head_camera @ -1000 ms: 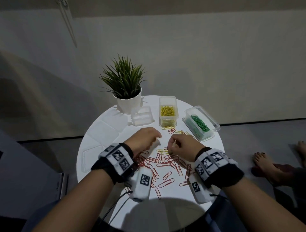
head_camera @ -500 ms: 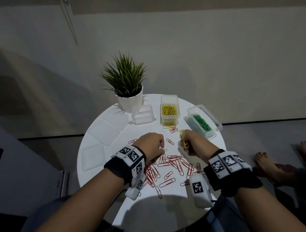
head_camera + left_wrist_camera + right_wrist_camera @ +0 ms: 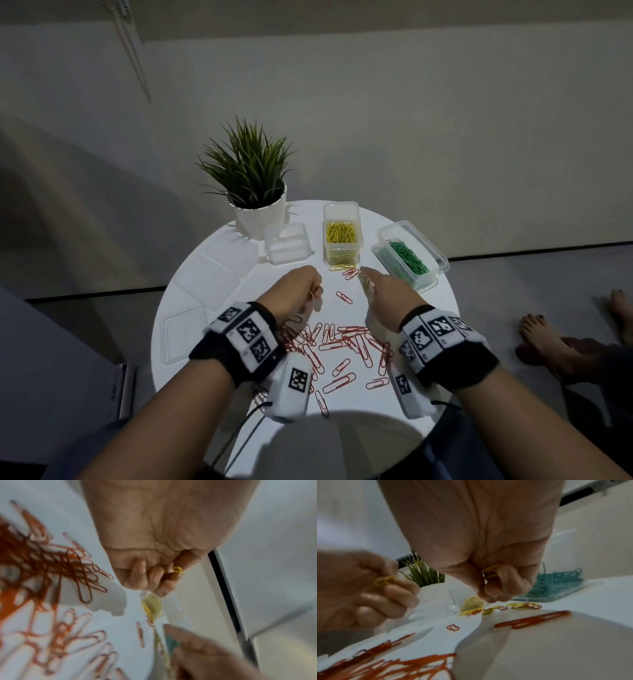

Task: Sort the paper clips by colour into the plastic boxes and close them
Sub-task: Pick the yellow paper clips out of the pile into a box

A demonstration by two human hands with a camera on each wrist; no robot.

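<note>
Two hands in the head view, both carrying yellow clips. Left hand [image 3: 297, 289] curled near the table centre, right hand [image 3: 387, 294] stretched toward the yellow box [image 3: 342, 234], fingertips just short of its near wall. Green box [image 3: 409, 255] to the right, open, green clips inside. Empty clear box [image 3: 288, 243] by the potted plant [image 3: 255, 185]. Red clips [image 3: 337, 346] scattered near the wrists; a few yellow and red ones lie against the yellow box front. Lids [image 3: 205, 277] lie flat on the left of the round white table [image 3: 442, 301]. Grey wall behind, dark floor, someone's bare feet [image 3: 548, 329] at right.

Left wrist view: fingers curled tight into the palm, clamped on a yellow clip [image 3: 177, 570]. Blurry.

Right wrist view: fingers bunched, pinching yellow clips [image 3: 490, 570] against the palm; yellow box straight ahead.

Judgement: carry each fist fully over the box opening before letting go, release low so clips don't bounce, then sweep up the strays at the box front.
</note>
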